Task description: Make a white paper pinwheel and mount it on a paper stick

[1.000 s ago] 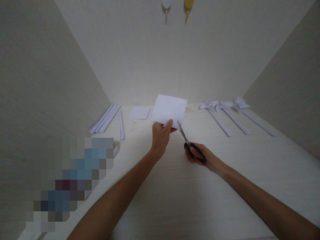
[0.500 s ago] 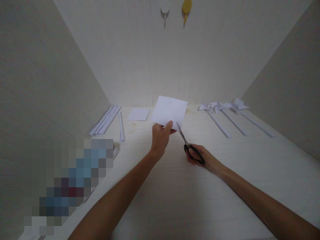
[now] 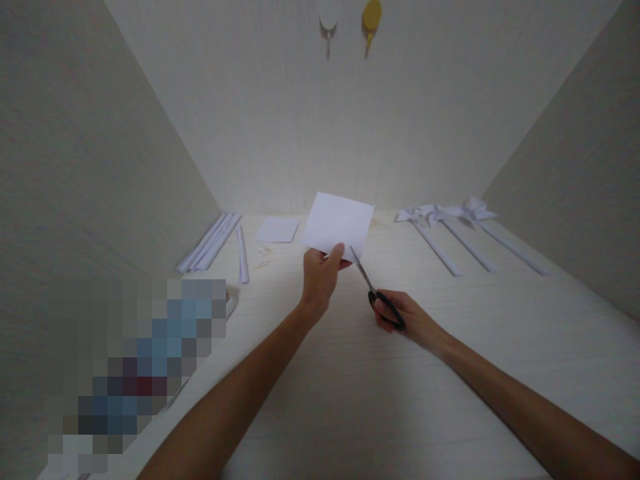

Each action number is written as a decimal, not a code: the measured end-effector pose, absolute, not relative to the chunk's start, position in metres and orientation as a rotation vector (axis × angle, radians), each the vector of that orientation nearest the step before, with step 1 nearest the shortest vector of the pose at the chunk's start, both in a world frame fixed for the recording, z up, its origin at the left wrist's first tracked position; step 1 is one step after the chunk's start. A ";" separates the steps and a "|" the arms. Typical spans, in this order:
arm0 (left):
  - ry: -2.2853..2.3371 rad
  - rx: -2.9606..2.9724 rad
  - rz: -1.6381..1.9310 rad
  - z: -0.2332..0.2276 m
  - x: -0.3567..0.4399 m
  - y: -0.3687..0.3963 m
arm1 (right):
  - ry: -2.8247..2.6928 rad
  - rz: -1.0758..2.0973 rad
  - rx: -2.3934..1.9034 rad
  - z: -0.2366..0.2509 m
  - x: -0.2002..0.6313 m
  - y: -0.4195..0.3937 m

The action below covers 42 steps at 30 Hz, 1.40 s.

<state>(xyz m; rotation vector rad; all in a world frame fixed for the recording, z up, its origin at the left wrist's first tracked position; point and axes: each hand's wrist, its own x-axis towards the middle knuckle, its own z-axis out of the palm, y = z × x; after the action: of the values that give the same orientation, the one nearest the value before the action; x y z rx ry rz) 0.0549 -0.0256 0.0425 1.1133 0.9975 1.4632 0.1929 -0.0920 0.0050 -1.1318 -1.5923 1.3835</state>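
One white sheet point(image 3: 340, 223) beyond the left grip point(image 3: 319, 275), its near edge pinched, scissors point(image 3: 367, 279) clasped in right grip point(image 3: 406, 308)

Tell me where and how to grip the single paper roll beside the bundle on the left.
I'd pinch the single paper roll at mid-length, from above, across its width: it's slim, lies flat, and a gap separates its middle from the bundle.

I'm looking around from where I'm standing, and I'm finding no words, labels, brands, numbers or signs that can be read on anything.
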 end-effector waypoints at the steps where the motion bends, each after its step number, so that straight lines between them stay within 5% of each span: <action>1: 1.001 1.117 1.461 0.042 0.055 -0.026 | -1.602 1.370 -1.137 0.005 0.193 -0.092; 42: 0.945 1.117 1.307 0.038 0.063 -0.039 | -1.638 1.307 -1.082 0.001 0.196 -0.090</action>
<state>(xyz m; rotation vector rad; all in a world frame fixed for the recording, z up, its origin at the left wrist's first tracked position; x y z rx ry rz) 0.0634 -0.0390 0.0378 1.1172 0.9452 1.3071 0.1964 -0.0902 0.0008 -1.0824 -1.6377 1.3067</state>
